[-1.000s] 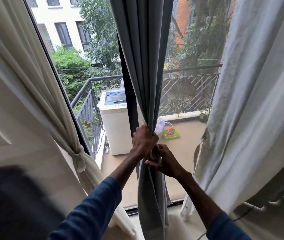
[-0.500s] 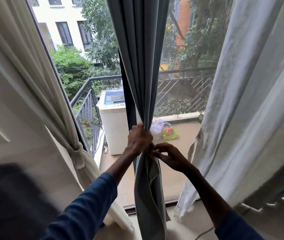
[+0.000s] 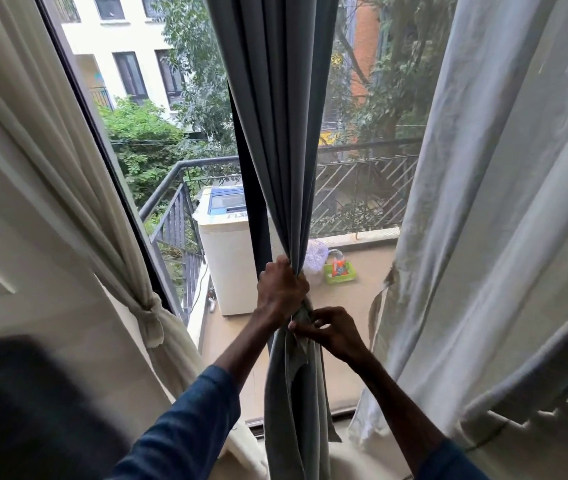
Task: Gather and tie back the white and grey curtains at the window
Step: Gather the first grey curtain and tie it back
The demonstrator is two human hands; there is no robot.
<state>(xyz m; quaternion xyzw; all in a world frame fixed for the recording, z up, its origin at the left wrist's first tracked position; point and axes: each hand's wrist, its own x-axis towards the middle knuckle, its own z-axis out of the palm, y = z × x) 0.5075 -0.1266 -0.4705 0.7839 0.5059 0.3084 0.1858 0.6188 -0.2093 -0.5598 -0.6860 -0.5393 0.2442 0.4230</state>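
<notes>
A grey curtain [image 3: 277, 140] hangs in the middle of the window, bunched into a narrow column. My left hand [image 3: 280, 287] grips the bunch from the left at waist height. Just below it my right hand [image 3: 332, 332] pinches a strip or fold of the grey cloth against the bunch. At the left a cream-white curtain [image 3: 43, 157] is tied back with a knotted band [image 3: 149, 318]. A pale grey-white curtain [image 3: 504, 209] hangs loose at the right.
Through the glass lies a balcony with a white washing machine [image 3: 227, 258], a green basket [image 3: 339, 271] and a dark railing [image 3: 362, 188]. The black window frame [image 3: 102, 133] slants at the left. A dark blurred object [image 3: 29, 410] fills the lower left corner.
My left hand keeps its grip on the grey bunch. My right hand's fingers have shifted under it, working the cloth just below my left fist.
</notes>
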